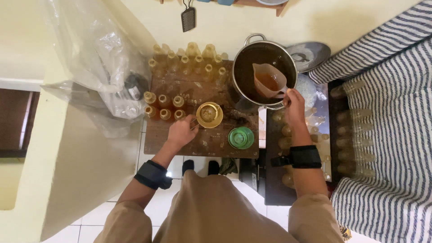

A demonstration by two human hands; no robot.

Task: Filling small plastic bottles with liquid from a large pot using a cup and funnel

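Left hand [181, 132] is closed around the handle of a yellow funnel [209, 114], which is seated at the middle of the wooden table [180, 85]. Right hand [294, 105] is clenched on the handle of a plastic jug [268, 81] part-filled with amber liquid, held over the steel pot [264, 72] to the right. Filled bottles [164, 107] are grouped just left of the funnel, more [189, 60] along the far edge. A green lid [241, 137] lies near right of the funnel.
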